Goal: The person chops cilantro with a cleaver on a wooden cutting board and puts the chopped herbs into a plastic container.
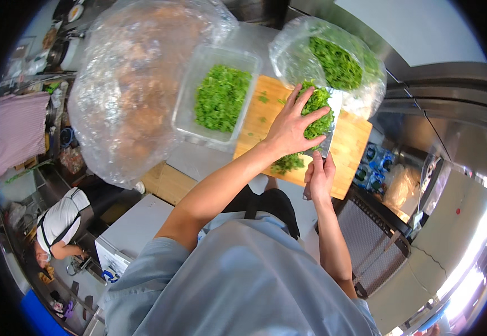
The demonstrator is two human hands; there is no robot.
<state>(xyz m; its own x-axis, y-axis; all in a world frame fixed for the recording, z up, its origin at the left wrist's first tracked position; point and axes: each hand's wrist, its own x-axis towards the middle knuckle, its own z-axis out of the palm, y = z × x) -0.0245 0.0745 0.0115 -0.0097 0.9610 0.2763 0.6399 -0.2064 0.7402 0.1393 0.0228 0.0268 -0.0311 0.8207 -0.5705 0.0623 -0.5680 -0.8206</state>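
My right hand (322, 174) grips the dark handle of a cleaver (335, 107), whose broad metal blade lies flat beneath a heap of chopped green herbs (319, 110). With fingers spread, my left hand (294, 126) holds that heap down against the blade. Both are over a wooden cutting board (352, 145). A smaller clump of herbs (287, 164) lies at the board's near edge, and a few scraps dot its left side. Left of the board stands a clear plastic container (184, 111) with more chopped herbs (222, 98) in it.
An open plastic bag of leafy greens (337, 63) stands behind the board. A large clear bag with brownish contents (130, 84) bulges at the left. Right of the board are bottles (371, 161) and a dark mesh-panelled frame (371, 235). Another person (65, 218) bends over a sink area at far left.
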